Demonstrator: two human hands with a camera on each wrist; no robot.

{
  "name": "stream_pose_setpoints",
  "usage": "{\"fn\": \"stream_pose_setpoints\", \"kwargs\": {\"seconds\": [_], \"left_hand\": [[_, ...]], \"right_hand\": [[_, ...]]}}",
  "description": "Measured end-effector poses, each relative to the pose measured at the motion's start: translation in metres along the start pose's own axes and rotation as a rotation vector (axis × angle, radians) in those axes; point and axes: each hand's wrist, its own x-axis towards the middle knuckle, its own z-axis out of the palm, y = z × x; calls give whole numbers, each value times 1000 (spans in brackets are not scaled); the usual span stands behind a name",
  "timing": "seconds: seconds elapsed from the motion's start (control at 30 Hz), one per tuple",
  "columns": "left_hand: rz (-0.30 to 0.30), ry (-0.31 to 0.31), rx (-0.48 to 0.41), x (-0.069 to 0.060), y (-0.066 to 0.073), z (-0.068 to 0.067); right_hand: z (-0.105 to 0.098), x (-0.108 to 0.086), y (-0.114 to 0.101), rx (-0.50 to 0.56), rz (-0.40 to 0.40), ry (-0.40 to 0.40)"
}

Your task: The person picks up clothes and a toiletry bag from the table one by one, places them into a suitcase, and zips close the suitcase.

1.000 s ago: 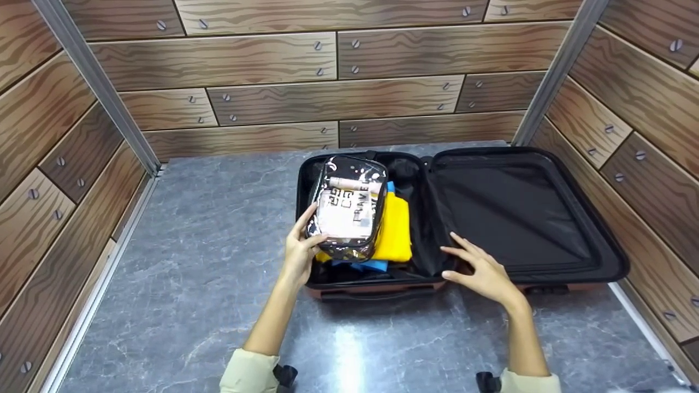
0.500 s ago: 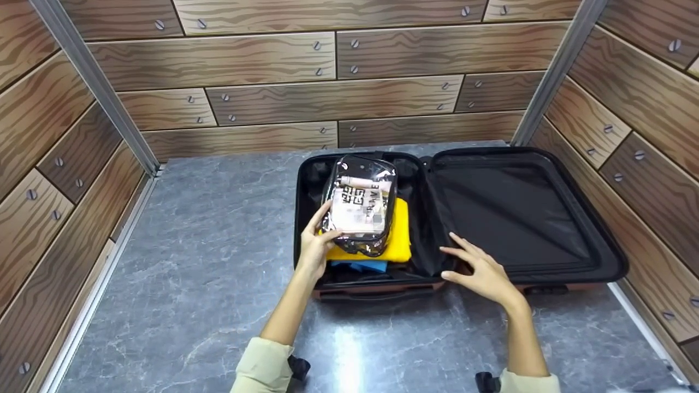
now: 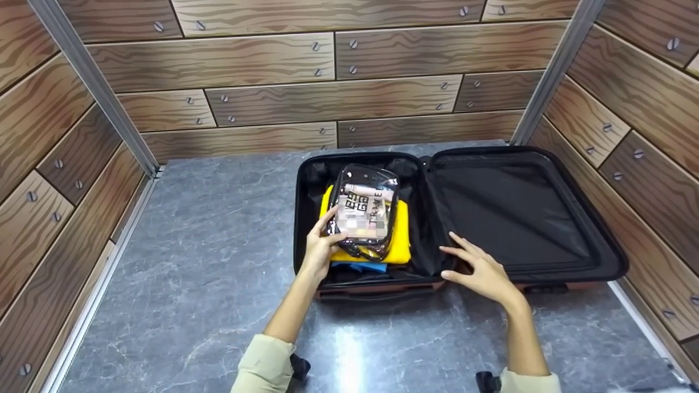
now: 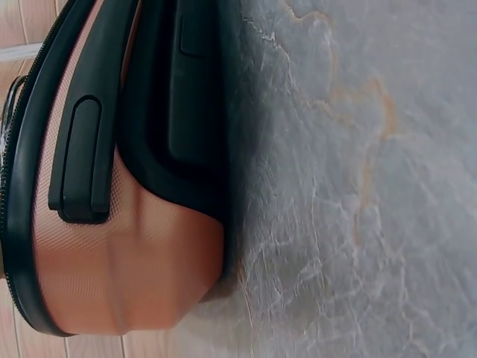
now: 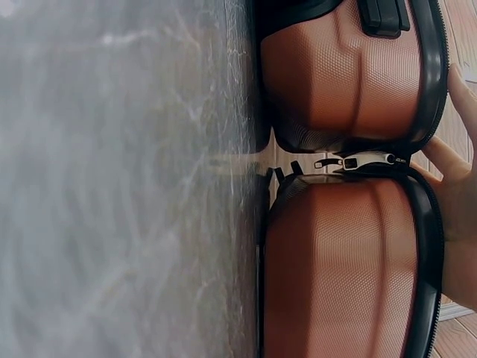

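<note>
A clear toiletry bag [image 3: 367, 204] with black trim and lettering lies over a folded yellow cloth [image 3: 403, 240] inside the open suitcase [image 3: 377, 289]. Its contents include a pink tube and a palette-like item. My left hand [image 3: 321, 245] grips the bag's near left side, thumb on top; the fingers beneath are hidden. A bit of blue cloth [image 3: 363, 267] shows under the yellow one. My right hand [image 3: 480, 273] is spread with fingers extended at the suitcase's front edge by the hinge side. In the right wrist view, the right hand [image 5: 460, 186] appears beyond the rim beside a zipper pull [image 5: 365, 160].
The suitcase lid [image 3: 513, 213], lined in black, lies opened flat to the right. Grey marbled table [image 3: 207, 245] surrounds the case. Wood-patterned walls [image 3: 273, 60] enclose the back and sides. The left wrist view shows the copper-coloured shell [image 4: 127, 268] and carry handle [image 4: 86, 142].
My left hand has shifted right with the toiletry bag, then slightly toward me, bringing it more centrally over the yellow cloth. The right hand has stayed in place.
</note>
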Motion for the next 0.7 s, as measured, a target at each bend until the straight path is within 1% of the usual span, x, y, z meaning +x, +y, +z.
{"fn": "stream_pose_setpoints", "kwargs": {"seconds": [0.13,0.37,0.43,0.5,0.6,0.63,0.7], "left_hand": [[-10,-13,48,0,-2,-2],[-46,-6,133,2,-3,-2],[-48,-15,153,3,-3,-2],[-38,-20,194,2,-3,-2],[37,-26,338,-1,-4,-3],[69,-26,402,-2,-3,-4],[141,-18,561,-7,-3,-5]], "right_hand": [[0,0,0,9,5,-6],[-2,1,0,2,-2,-2],[-3,1,-1,5,-2,3],[-3,1,-1,9,-4,10],[-2,1,0,14,-6,5],[-1,0,0,14,-7,1],[-1,-1,0,14,-6,-6]]}}
